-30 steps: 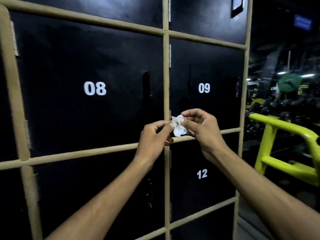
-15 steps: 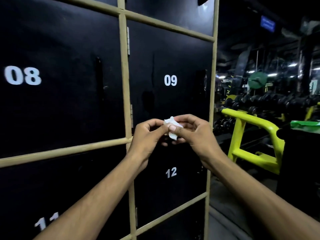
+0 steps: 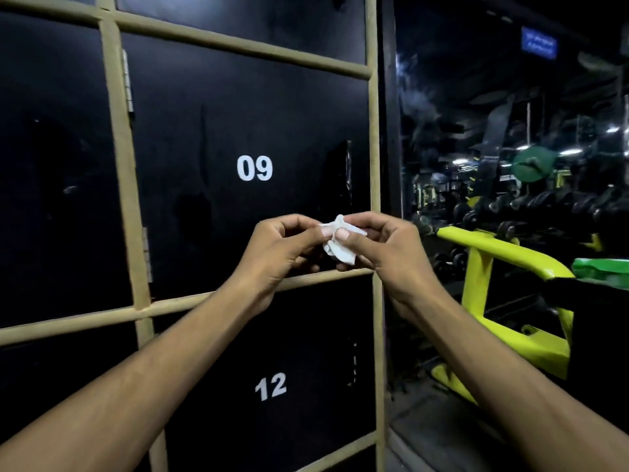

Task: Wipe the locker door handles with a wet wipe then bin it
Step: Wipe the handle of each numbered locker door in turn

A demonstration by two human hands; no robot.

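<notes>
A wall of black lockers (image 3: 204, 131) in a tan frame fills the left side, and a bright yellow gym machine (image 3: 493, 267) stands off to the right with racks of dark weights behind it. Door 09 (image 3: 254, 168) sits straight ahead, door 12 (image 3: 270, 386) just below it, each with a dark handle (image 3: 348, 172) near its right edge. In front of door 09's lower right corner, both hands meet. The left hand (image 3: 275, 250) and the right hand (image 3: 384, 248) each have a closed grip on the crumpled white wet wipe (image 3: 337, 245), pinched between thumbs and fingertips, held clear of the door, below the handle.
</notes>
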